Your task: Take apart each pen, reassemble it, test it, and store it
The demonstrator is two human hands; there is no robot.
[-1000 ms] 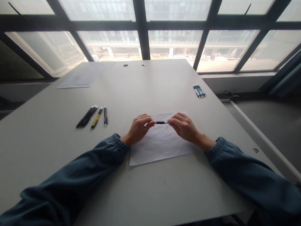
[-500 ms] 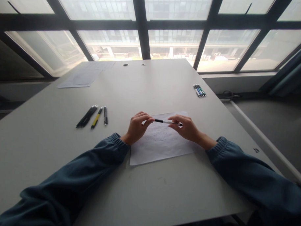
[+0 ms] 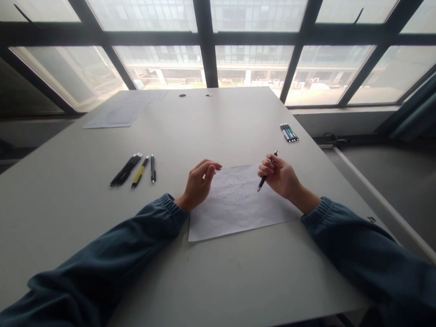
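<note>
Gripping a slim black pen (image 3: 262, 183) with silvery ends, the right hand (image 3: 280, 177) holds it tilted over the right part of the marked paper (image 3: 234, 216). The left hand (image 3: 198, 184) is at the paper's left side, fingers loosely curved, thumb apart.

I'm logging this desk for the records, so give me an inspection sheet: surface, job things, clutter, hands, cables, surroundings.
Surface: white table, flat.
Job's things: held pen; paper sheet with faint markings, lying on the table.
Clutter: left, black pens, yellow-and-black pen, dark pen; far right, row of pens; far left, papers.
Hands: right hand grips the held pen; left hand loosely curled, nothing visible in it.
Cables: dark loop beyond the table's right edge, possibly a cable.
Surroundings: dark-framed windows ahead.
</note>
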